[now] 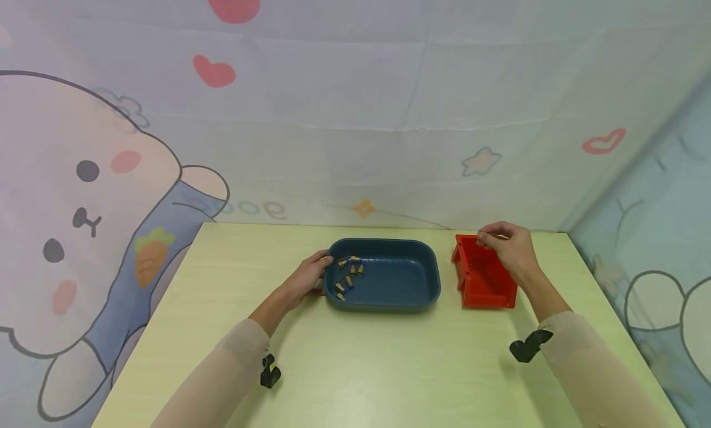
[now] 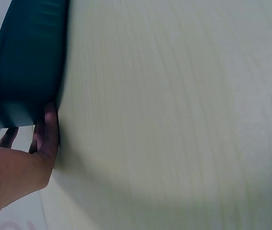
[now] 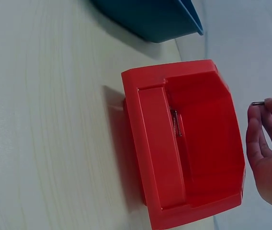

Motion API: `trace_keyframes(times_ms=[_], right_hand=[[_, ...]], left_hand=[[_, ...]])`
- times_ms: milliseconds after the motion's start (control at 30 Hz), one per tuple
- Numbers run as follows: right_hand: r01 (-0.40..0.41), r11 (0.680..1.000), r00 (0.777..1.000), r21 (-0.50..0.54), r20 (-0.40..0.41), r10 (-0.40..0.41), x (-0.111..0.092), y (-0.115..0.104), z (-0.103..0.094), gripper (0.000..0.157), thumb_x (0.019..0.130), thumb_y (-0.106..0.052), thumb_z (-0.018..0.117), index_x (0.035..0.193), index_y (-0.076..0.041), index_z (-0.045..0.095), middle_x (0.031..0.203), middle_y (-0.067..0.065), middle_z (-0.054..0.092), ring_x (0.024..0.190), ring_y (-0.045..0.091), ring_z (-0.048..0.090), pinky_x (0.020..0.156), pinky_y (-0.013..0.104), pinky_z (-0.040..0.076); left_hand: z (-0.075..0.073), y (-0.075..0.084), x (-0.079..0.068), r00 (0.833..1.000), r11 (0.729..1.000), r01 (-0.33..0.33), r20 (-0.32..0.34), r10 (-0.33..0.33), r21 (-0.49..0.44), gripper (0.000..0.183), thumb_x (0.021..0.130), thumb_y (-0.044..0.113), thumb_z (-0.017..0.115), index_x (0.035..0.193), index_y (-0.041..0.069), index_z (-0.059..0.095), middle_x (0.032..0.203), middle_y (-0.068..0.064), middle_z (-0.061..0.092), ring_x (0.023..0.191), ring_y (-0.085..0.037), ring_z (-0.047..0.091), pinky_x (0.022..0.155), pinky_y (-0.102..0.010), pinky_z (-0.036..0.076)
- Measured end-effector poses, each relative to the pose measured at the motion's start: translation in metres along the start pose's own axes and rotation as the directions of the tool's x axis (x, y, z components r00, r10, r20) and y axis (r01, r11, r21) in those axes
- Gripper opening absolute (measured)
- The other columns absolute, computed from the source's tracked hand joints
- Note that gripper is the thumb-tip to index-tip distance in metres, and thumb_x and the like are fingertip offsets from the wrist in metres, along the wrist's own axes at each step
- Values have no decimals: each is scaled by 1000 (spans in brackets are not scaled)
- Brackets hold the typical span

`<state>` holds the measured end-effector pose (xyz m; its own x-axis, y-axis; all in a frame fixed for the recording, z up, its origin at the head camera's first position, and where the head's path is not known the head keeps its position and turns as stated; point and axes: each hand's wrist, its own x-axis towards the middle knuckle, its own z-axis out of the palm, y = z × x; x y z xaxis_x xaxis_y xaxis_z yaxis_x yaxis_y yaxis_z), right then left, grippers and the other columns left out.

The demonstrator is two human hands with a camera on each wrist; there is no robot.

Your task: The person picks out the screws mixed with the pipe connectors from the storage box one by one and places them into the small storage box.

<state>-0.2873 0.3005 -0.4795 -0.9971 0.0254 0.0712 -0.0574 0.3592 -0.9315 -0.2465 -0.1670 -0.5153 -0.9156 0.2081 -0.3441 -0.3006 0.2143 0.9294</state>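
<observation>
A dark blue rectangular tray (image 1: 397, 280) sits on the table. My left hand (image 1: 304, 276) grips its left end, thumb at the rim and fingers against the outer wall, as the left wrist view also shows. Small brass pieces with blue parts (image 1: 349, 281) lie in the tray's left half. To the right stands a red plastic bin (image 3: 157, 143), with a few thin metal screws (image 3: 175, 123) on its floor. My right hand (image 1: 508, 247) is raised at the bin's far end, pinching a small metal screw (image 3: 257, 103) between thumb and fingertips.
The pale wooden table (image 1: 383, 366) ends at a printed cloth backdrop (image 1: 344, 162) behind the tray and bin. More cloth hangs at the right side. A narrow strip of table separates tray and bin.
</observation>
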Motion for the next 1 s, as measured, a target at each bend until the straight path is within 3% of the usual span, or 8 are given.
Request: trace_keyframes(times_ms=[100, 333, 667, 1000], right_hand=[[5, 1000, 1000, -21, 6, -4, 0, 2, 3, 30, 105, -23, 71, 118, 5, 69, 104, 12, 73, 95, 23, 70, 84, 18, 56], [-22, 994, 1000, -107, 6, 23, -2, 3, 9, 30, 106, -25, 70, 120, 1, 70, 111, 20, 72, 104, 37, 70, 89, 25, 57], [9, 973, 1000, -230, 1, -9, -4, 5, 16, 25, 105, -21, 70, 118, 0, 73, 112, 20, 75, 103, 31, 70, 81, 15, 51], [-20, 964, 1000, -264, 3, 22, -4, 7, 22, 23, 105, -19, 69, 119, -1, 72, 116, 20, 72, 105, 32, 65, 94, 38, 53]], left_hand=[[0, 0, 1, 1000, 1000, -4, 6, 4, 1, 58, 115, 39, 43, 167, 16, 33, 161, -17, 46, 142, -39, 51, 80, -37, 58], [0, 0, 0, 1000, 1000, 2, 7, -2, -5, 57, 115, 39, 42, 167, 17, 33, 159, -16, 49, 143, -37, 51, 82, -36, 58], [0, 1, 1, 1000, 1000, -4, 5, 4, 0, 56, 115, 40, 42, 165, 17, 35, 159, -17, 49, 142, -37, 52, 79, -35, 56], [0, 1, 1, 1000, 1000, -1, -2, 1, -3, 56, 115, 39, 42, 166, 17, 35, 160, -17, 48, 142, -37, 52, 78, -35, 57]])
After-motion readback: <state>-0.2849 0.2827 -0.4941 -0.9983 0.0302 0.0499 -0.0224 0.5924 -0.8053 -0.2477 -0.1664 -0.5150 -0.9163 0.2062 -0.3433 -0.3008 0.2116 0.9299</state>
